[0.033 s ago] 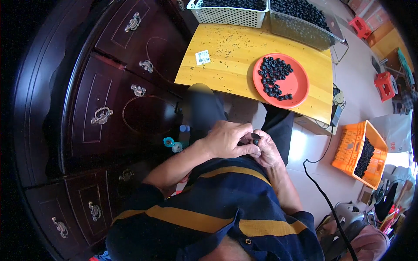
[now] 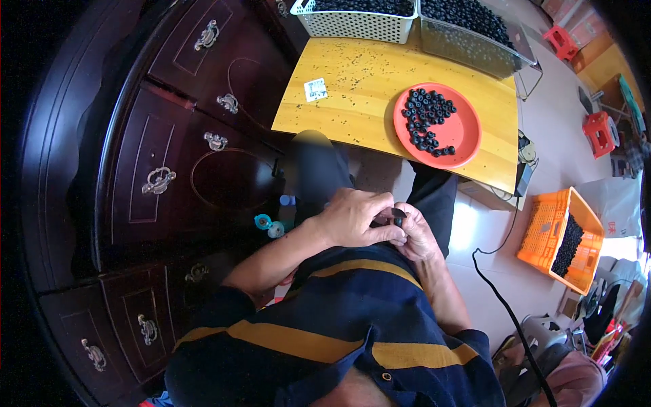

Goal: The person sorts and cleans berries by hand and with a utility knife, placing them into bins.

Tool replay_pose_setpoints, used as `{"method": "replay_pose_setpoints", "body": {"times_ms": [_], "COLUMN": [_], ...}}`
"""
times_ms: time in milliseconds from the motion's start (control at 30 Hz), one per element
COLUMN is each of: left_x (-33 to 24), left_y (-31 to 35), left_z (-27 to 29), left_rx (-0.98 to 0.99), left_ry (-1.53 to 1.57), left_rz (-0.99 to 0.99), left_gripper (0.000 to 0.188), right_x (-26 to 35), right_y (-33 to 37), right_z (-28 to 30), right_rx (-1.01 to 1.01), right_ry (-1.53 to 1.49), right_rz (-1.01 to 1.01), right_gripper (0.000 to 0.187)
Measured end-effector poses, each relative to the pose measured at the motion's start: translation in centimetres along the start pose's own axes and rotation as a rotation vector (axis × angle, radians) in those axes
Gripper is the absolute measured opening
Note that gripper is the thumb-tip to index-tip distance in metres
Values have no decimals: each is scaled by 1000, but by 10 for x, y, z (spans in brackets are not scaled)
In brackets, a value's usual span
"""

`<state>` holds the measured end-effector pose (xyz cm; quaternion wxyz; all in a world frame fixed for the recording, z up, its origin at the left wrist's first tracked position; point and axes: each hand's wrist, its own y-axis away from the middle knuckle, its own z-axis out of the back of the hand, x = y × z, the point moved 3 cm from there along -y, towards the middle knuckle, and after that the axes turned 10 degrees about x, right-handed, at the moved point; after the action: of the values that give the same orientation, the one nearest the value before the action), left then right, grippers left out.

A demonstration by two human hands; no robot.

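Both my hands meet over my lap, just in front of the table. My left hand is closed, thumb stretched toward the right hand, on a dark, flat, pointed piece that looks like a small blade. My right hand has its fingers curled round a small black round part, mostly hidden by the fingers. On the table, a red-orange plate carries many similar black ring-like parts, gathered toward its left side.
Dark crumbs and a white printed card lie on the yellow table. Behind stand a white basket and a clear bin full of black parts. Dark drawers flank the left; an orange crate and black cable are on the right.
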<state>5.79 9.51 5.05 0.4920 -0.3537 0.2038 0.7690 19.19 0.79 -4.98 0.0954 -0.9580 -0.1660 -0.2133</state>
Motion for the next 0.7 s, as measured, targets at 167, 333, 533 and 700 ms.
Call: {"method": "replay_pose_setpoints", "body": {"times_ms": [167,333,533,700], "left_x": [-3,0,4,3], "left_y": [-2,-1,0,-4], "left_z": [-1,-2,-11,-3], "left_rx": [11,10,-17,-48], "left_ry": [-34,-93,-279,-132], "left_rz": [-20,-27,-94,-73], "left_gripper": [47,45,43,43], "right_x": [-1,4,8,9], "right_y": [1,2,1,-1], "right_z": [3,-4,-9,-12], "right_rx": [-9,-76,-101,-108], "right_ry": [61,47,40,-19], "right_rz": [5,-52,-80,-64], "right_gripper": [27,25,23,22]}}
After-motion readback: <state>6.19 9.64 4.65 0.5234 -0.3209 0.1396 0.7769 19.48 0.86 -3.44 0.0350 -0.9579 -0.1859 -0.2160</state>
